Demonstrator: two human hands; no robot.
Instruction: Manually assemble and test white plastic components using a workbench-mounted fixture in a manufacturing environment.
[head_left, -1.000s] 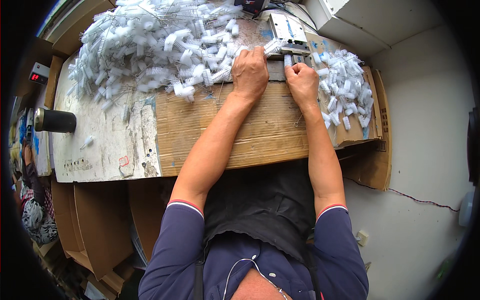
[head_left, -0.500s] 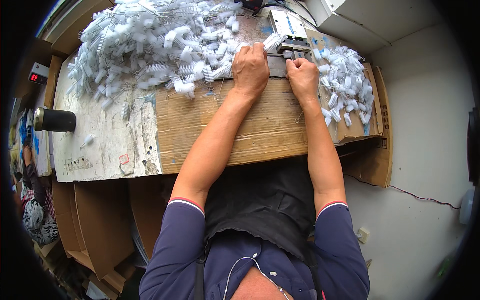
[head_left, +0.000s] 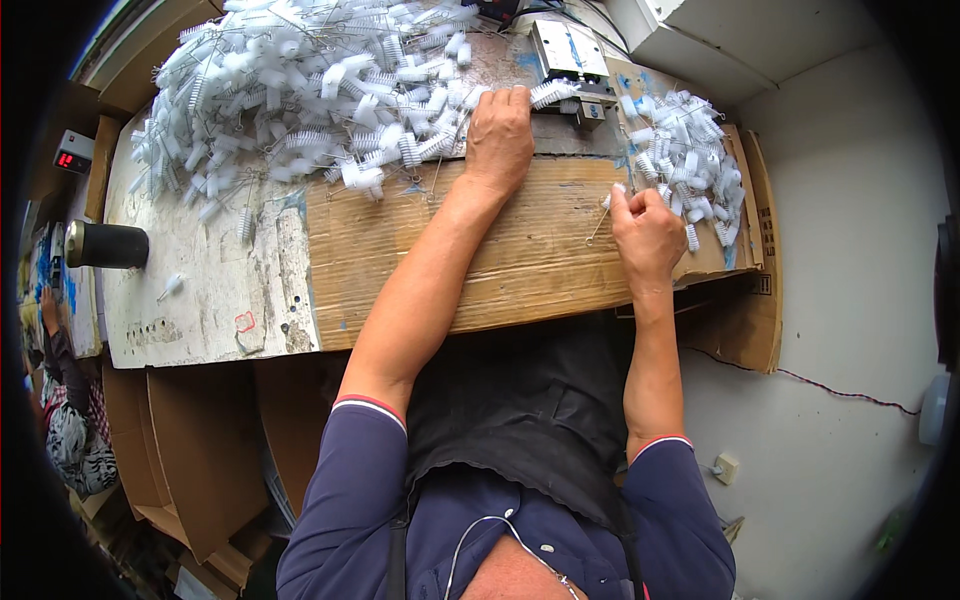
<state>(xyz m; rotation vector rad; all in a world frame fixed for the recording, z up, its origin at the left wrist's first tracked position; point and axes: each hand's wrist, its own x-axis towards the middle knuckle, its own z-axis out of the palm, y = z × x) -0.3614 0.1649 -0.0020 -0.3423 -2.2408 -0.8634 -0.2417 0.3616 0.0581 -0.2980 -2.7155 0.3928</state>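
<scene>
My left hand (head_left: 500,138) is closed at the right edge of a big heap of white-bristled wire brushes (head_left: 300,90). From its fingertips a white bottle brush (head_left: 553,94) sticks out to the right, toward a small metal fixture (head_left: 590,108). My right hand (head_left: 650,238) is pinched above the cardboard, nearer to me. A second brush (head_left: 617,192) shows at its thumb, with a thin wire stem ending in a loop below left; the fingers hide part of it. To the right of that hand lies a smaller pile of brushes (head_left: 690,160).
A flat cardboard sheet (head_left: 420,270) covers the table's front. On the white board at left stand a dark cylinder (head_left: 110,245) and one loose brush (head_left: 173,284). A red-lit display box (head_left: 74,151) sits farther left. Another person's arm (head_left: 62,350) appears at the far left edge.
My right hand has come back from the metal fixture toward me and slightly right, with a brush in its fingers. My left hand has barely moved and still holds its brush.
</scene>
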